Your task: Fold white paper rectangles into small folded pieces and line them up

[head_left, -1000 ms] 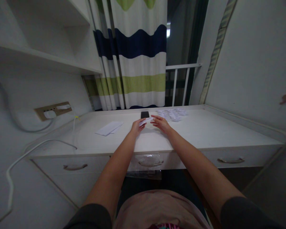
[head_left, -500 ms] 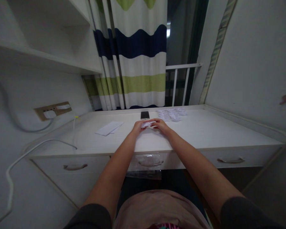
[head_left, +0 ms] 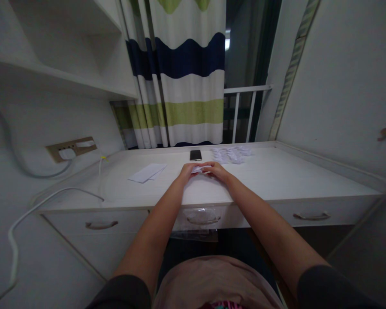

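The smooth white wooden worktop [head_left: 276, 180] runs below a striped cloth curtain [head_left: 186, 86]. On its left lie flat white paper sheets [head_left: 147, 172]. My left hand [head_left: 185, 172] pinches one end of a small thin white paper slip [head_left: 200, 168] and my right hand [head_left: 218, 171] the other. The slip's long axis runs side to side, equally near both hands. Just beyond lies a flat black phone [head_left: 196, 155], and further right a heap of small folded white papers [head_left: 233, 153].

With my left hand [head_left: 186, 171] and right hand [head_left: 217, 171] pinching one paper slip [head_left: 200, 168], bare desk [head_left: 292, 176] is lying open to the right, out to its raised edge. A phone [head_left: 195, 155] and a heap of folded slips [head_left: 232, 154] are crowding the forward reach; loose sheets [head_left: 147, 172] are occupying the left.
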Demonstrator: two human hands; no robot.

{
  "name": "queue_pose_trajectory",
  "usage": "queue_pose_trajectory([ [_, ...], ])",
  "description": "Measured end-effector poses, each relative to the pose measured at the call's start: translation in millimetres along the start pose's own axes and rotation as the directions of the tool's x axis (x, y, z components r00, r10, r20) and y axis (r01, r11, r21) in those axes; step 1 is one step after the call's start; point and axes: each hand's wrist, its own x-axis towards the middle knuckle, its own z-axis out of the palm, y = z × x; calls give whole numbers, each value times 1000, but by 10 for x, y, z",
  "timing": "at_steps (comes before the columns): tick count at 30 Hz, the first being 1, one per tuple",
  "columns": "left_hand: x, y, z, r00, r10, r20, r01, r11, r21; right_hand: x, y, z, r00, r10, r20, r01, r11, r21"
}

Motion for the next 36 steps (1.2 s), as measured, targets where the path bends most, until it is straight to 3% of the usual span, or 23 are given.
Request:
queue_pose_trajectory([
  [13, -16, -5, 1, 1000, 7, 0, -7, 999, -32, -34, -36, 27, 998, -54, 40, 53, 998, 17],
  [36, 16, -35, -15, 999, 3, 50, -1, 999, -43, -52, -61, 24, 999, 1, 39, -3, 999, 51],
])
